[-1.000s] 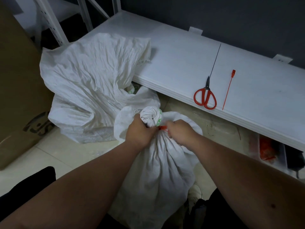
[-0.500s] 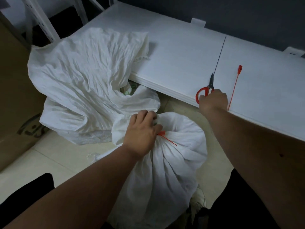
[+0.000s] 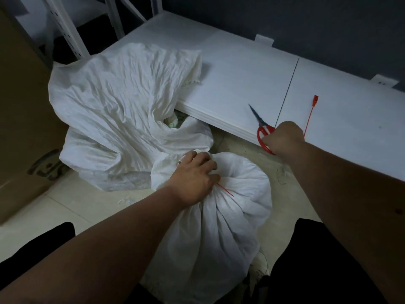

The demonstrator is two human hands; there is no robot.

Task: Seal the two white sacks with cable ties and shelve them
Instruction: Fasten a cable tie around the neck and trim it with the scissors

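A filled white sack (image 3: 221, 233) stands on the floor in front of me. Its neck is gathered, and a red cable tie (image 3: 225, 190) is around it with the tail sticking out to the right. My left hand (image 3: 195, 179) grips that gathered neck. A second white sack (image 3: 122, 110), open and crumpled, lies behind it and leans onto the white shelf board (image 3: 241, 84). My right hand (image 3: 282, 139) holds the red-handled scissors (image 3: 262, 128) at the board's front edge, blades pointing up and left. A loose red cable tie (image 3: 310, 116) lies on the board just right of that hand.
A large cardboard box (image 3: 19, 119) stands at the left. White metal rack uprights (image 3: 65, 29) rise at the back left. A dark wall runs behind the board. Pale floor tiles (image 3: 72, 207) show between the sacks and my dark-clothed legs.
My right hand let go of the tie at the sack's neck, reached to the shelf board and picked up the scissors, which are now lifted and turned. My left hand stays on the neck.
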